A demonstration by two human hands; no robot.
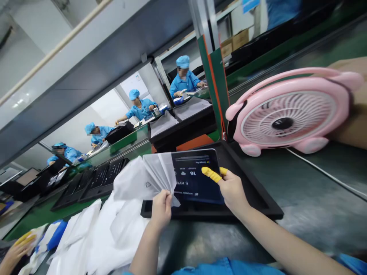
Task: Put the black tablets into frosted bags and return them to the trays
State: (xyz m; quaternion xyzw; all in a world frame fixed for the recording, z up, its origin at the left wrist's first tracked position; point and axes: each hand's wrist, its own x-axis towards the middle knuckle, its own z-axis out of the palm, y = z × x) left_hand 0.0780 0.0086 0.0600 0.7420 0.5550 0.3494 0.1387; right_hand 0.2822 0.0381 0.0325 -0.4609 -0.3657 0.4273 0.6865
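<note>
My right hand (233,189), with yellow finger cots on its thumb and a finger, grips the right end of a dark tablet (187,193). White and grey print shows upside down on the tablet's face. A thin white protective sleeve (153,172) covers the tablet's left part. My left hand (162,210) is closed on the sleeve's lower edge, pinching the material into folds. Tablet and sleeve are over a black tray (258,206) on the bench. Whether the tablet touches the tray, I cannot tell.
White sleeves (117,233) lie piled at the left. Beyond them are black trays (103,175). A pink fan (286,110) stands at right, its white cord (323,172) crossing the bench. Behind it rises a green post (216,84). A co-worker's hand (18,250) shows at lower left; several people sit farther along.
</note>
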